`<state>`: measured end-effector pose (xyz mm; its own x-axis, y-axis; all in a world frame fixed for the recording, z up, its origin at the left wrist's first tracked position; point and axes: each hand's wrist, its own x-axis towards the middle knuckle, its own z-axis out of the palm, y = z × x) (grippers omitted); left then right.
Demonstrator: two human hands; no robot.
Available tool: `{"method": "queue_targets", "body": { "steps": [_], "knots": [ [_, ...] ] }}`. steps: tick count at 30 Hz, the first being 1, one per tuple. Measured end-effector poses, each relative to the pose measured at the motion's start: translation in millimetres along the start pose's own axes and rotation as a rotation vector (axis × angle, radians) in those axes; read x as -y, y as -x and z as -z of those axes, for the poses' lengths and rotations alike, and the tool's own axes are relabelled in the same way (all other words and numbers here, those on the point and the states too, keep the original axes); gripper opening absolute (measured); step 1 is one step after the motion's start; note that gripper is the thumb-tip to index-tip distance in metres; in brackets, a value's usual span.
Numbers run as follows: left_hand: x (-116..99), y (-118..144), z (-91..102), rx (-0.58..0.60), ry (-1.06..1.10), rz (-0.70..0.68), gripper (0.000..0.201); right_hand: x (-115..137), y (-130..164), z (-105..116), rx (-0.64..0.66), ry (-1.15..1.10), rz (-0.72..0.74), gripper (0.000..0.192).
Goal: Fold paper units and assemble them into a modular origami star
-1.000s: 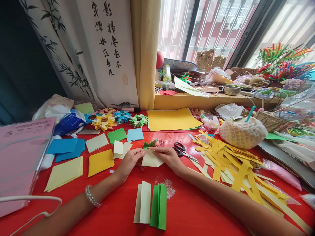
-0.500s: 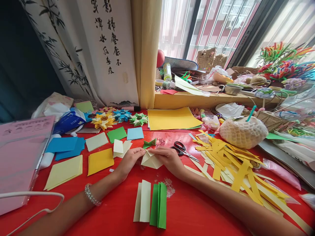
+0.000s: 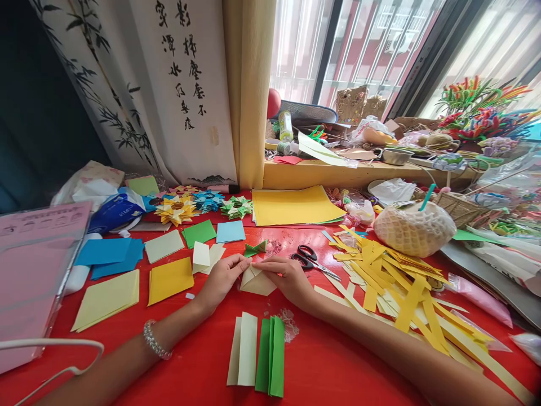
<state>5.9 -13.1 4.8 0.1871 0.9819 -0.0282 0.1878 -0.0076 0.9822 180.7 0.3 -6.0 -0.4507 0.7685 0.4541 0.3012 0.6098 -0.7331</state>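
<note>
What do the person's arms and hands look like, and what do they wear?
The left hand and right hand wear no gloves. The left forearm and right forearm show no sleeves. A shiny, silvery-clear bracelet, seemingly beaded, circles the left one.

The sheet at six o'clock was smooth, matt paper, the strips at four matt paper too. The table gleamed glossy. Scissors towards half past four showed shiny metal blades.
</note>
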Motion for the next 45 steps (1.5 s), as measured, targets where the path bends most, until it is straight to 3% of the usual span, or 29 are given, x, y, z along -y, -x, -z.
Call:
{"method": "queue_targets", "body": {
  "steps": [4,12,14,18,21,24,26,35,45],
  "knots": [
    [0.4,0.1,1.7,-0.074,-0.098,-0.064,0.029,0.0,-0.8,0.4,0.033,-0.039,0.025,0.028],
    [-2.2,1.4,1.9,-0.095,-0.127,-0.061,0.036,4.0,-1.6,2.7,0.079,-0.098,-0.03,0.026],
    [-3.4,1.5,1.8,-0.102,-0.112,-0.085,0.037,4.8,-3.1,4.0,0.065,-0.178,-0.094,0.024],
    [-5.1,1.0,2.6,-0.126,0.011,-0.022,0.033,2.7,-7.4,4.9,-0.107,-0.501,-0.333,0.036],
    [-4.8,0.5,3.2,-0.14,0.076,0.026,0.031,-0.3,-9.5,2.9,-0.038,-0.671,-0.41,0.039],
    [-3.3,0.4,2.6,-0.111,0.079,0.024,0.029,-3.6,-9.0,-0.3,0.13,-0.673,-0.43,0.036],
    [-2.1,0.4,1.7,-0.087,0.066,-0.005,0.026,-5.9,-8.5,-1.8,0.17,-0.679,-0.455,0.038],
    [1.1,0.1,0.5,0.014,-0.058,-0.015,0.021,-10.1,-10.3,0.0,0.058,-0.727,-0.409,0.027],
    [5.0,0.5,-0.9,0.133,-0.164,0.009,0.021,-7.6,-8.7,2.4,0.105,-0.663,-0.401,0.023]
  ]
}}
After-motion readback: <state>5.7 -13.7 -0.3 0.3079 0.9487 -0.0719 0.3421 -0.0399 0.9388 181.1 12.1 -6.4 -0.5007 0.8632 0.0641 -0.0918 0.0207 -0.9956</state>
